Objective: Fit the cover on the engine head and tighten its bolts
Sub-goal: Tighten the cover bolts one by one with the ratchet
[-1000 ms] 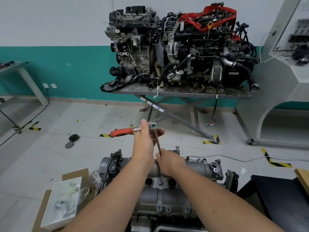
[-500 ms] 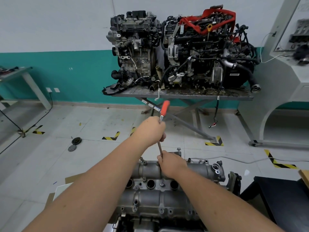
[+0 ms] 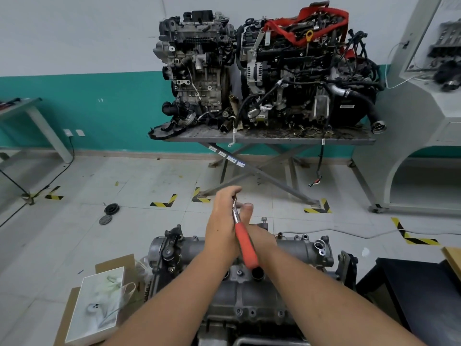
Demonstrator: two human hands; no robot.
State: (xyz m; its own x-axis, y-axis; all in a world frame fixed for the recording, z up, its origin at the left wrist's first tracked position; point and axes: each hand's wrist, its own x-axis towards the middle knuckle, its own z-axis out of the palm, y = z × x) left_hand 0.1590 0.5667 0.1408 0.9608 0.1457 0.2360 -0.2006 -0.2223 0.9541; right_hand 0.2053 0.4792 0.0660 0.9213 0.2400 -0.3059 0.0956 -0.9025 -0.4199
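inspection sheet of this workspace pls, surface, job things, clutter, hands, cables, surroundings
surface: tiled floor with yellow-black tape marks
job's things: grey cover on engine head; ratchet, red handle pointing at the camera
clutter: white box on cardboard, two black discs
grippers: left hand holds the ratchet head; right hand behind the handle, grip hidden
cables: white cable across the floor
surroundings: two engines on a scissor table

The ratchet (image 3: 243, 236) head is hidden inside the left hand (image 3: 222, 228). The right hand (image 3: 262, 237) lies mostly behind the handle. The cover's (image 3: 252, 295) near end is cut off by the bottom edge.
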